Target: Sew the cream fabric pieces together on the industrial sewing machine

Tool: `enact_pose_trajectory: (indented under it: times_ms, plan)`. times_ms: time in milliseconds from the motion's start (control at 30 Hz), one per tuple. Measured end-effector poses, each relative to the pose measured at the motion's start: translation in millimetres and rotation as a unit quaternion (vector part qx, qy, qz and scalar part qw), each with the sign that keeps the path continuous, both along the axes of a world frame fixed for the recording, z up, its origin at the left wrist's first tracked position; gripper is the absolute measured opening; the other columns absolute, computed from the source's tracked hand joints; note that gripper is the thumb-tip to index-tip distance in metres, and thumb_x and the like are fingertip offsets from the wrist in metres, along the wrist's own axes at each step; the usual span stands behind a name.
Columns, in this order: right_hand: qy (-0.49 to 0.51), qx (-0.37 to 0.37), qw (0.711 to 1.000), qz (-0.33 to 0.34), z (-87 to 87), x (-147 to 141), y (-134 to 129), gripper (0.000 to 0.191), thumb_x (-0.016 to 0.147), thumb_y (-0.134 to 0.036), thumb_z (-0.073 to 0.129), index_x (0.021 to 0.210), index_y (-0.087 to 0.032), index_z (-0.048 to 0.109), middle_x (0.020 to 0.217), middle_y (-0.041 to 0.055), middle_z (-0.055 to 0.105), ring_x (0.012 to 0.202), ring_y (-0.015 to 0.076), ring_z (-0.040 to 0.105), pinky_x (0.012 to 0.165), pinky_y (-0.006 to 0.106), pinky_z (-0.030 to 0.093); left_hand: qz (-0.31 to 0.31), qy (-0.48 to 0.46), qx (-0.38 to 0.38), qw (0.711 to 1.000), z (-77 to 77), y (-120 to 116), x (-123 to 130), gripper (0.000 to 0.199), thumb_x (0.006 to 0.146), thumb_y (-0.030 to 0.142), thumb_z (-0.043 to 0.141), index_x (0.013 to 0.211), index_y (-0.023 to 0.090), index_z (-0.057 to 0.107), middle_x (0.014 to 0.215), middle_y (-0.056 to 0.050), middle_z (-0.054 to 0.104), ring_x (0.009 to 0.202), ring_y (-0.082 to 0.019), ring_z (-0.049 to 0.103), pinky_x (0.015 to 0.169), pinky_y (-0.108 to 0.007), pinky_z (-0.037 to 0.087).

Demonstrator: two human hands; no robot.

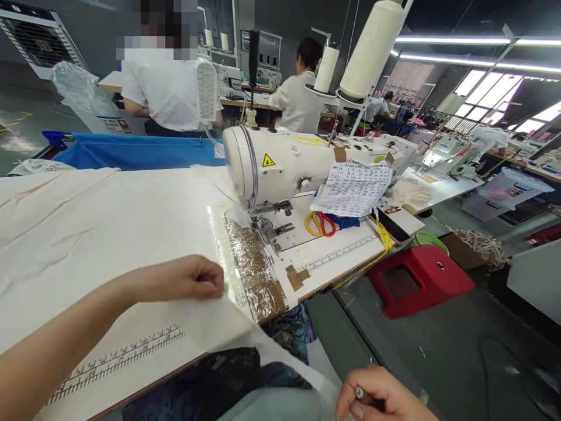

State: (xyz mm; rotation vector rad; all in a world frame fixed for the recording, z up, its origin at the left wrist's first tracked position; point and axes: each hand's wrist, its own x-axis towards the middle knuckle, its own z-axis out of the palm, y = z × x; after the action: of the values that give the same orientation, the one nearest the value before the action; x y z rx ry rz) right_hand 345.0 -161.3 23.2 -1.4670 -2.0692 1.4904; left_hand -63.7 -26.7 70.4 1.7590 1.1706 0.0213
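My left hand (204, 278) is closed on a thin white fabric (280, 351) above the table, near the brown taped plate beside the needle. From there the fabric stretches down toward my right hand (379, 394), at the bottom edge of the view. My right hand is closed around a small dark tool with a metal tip (359, 392); whether it also grips the fabric is hard to tell. Beyond my hands stands a white sewing machine (280, 158). More white fabric (87, 222) spreads over the table on the left.
Scissors (321, 224) and a handwritten sheet (353, 188) are at the machine. A yellow tape measure (384, 234) hangs over the table edge. A red stool (423, 280) stands on the floor at right. Other people (164, 88) sit at machines beyond a blue cloth bin (140, 152).
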Motion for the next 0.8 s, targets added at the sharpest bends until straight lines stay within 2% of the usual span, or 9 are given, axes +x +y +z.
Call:
enact_pose_trajectory:
  times_ms: [167, 267, 333, 400, 467, 533, 633, 700, 800]
  plan:
    - [0.009, -0.001, 1.000, -0.023, -10.5, -5, 9, 0.037, 0.092, -0.053, 0.058, 0.089, -0.026, 0.082, 0.068, 0.0049, 0.062, 0.065, 0.0208, 0.054, 0.064, 0.028, 0.044, 0.054, 0.006, 0.092, 0.994, -11.3, 36, 14, 0.038, 0.079, 0.058, 0.057, 0.084, 0.022, 0.068, 0.080, -0.003, 0.070, 0.074, -0.019, 0.060, 0.066, -0.028, 0.047]
    - [0.014, -0.004, 0.999, -0.037, -10.0, -7, 13, 0.032, 0.092, -0.046, 0.057, 0.090, -0.025, 0.082, 0.072, 0.0048, 0.064, 0.070, 0.0213, 0.055, 0.067, 0.028, 0.044, 0.089, 0.025, 0.217, 0.972, -23.5, 46, 28, 0.043, 0.086, 0.056, 0.047, 0.099, 0.021, 0.070, 0.094, -0.006, 0.074, 0.083, -0.023, 0.066, 0.072, -0.032, 0.052]
    - [0.021, -0.019, 0.999, -0.043, -11.4, -7, 15, 0.032, 0.092, -0.045, 0.057, 0.091, -0.025, 0.081, 0.070, 0.0037, 0.062, 0.065, 0.0197, 0.052, 0.063, 0.028, 0.042, 0.110, 0.053, 0.351, 0.928, -33.4, 46, 36, 0.046, 0.092, 0.050, 0.041, 0.110, 0.019, 0.069, 0.104, -0.011, 0.073, 0.093, -0.026, 0.067, 0.078, -0.038, 0.055]
    - [0.027, -0.030, 0.998, -0.048, -15.3, -5, 17, 0.033, 0.092, -0.047, 0.057, 0.091, -0.025, 0.081, 0.067, 0.0025, 0.058, 0.059, 0.0183, 0.047, 0.060, 0.028, 0.040, 0.120, 0.094, 0.474, 0.867, -44.3, 38, 40, 0.049, 0.097, 0.044, 0.035, 0.118, 0.014, 0.068, 0.111, -0.016, 0.072, 0.102, -0.029, 0.066, 0.083, -0.042, 0.056]
    - [0.027, -0.032, 0.998, -0.050, -20.1, -3, 18, 0.033, 0.091, -0.050, 0.058, 0.090, -0.026, 0.081, 0.066, 0.0030, 0.058, 0.059, 0.0190, 0.049, 0.060, 0.028, 0.041, 0.097, 0.136, 0.543, 0.823, -56.0, 22, 39, 0.050, 0.102, 0.041, 0.031, 0.122, 0.013, 0.067, 0.117, -0.017, 0.071, 0.108, -0.029, 0.066, 0.088, -0.043, 0.055]
    - [0.025, -0.035, 0.998, -0.048, -22.6, -1, 19, 0.033, 0.091, -0.050, 0.058, 0.090, -0.027, 0.081, 0.069, 0.0045, 0.061, 0.063, 0.0211, 0.054, 0.063, 0.030, 0.044, 0.045, 0.158, 0.573, 0.803, -68.1, 3, 36, 0.049, 0.105, 0.041, 0.032, 0.130, 0.014, 0.065, 0.129, -0.015, 0.069, 0.119, -0.027, 0.063, 0.099, -0.042, 0.052]
    - [0.018, -0.041, 0.997, -0.056, -18.8, 2, 22, 0.032, 0.092, -0.047, 0.056, 0.092, -0.026, 0.081, 0.080, 0.0073, 0.068, 0.073, 0.0241, 0.061, 0.069, 0.031, 0.047, -0.007, 0.185, 0.610, 0.771, -82.9, -18, 33, 0.058, 0.106, 0.047, 0.030, 0.148, 0.013, 0.051, 0.151, -0.014, 0.055, 0.140, -0.029, 0.051, 0.114, -0.046, 0.041]
    - [0.017, -0.033, 0.998, -0.059, -13.2, 4, 24, 0.032, 0.093, -0.045, 0.055, 0.093, -0.026, 0.081, 0.083, 0.0081, 0.071, 0.075, 0.0248, 0.062, 0.070, 0.032, 0.047, -0.007, 0.212, 0.606, 0.767, -86.9, -20, 35, 0.062, 0.106, 0.048, 0.025, 0.152, 0.012, 0.046, 0.156, -0.014, 0.049, 0.144, -0.030, 0.045, 0.116, -0.049, 0.038]
    - [0.015, -0.010, 0.999, -0.048, -7.2, 6, 23, 0.031, 0.094, -0.044, 0.054, 0.092, -0.028, 0.081, 0.082, 0.0078, 0.073, 0.075, 0.0258, 0.064, 0.071, 0.033, 0.048, 0.006, 0.246, 0.581, 0.776, -83.0, -9, 44, 0.062, 0.106, 0.044, 0.020, 0.148, 0.010, 0.051, 0.155, -0.015, 0.050, 0.144, -0.031, 0.045, 0.114, -0.051, 0.040]
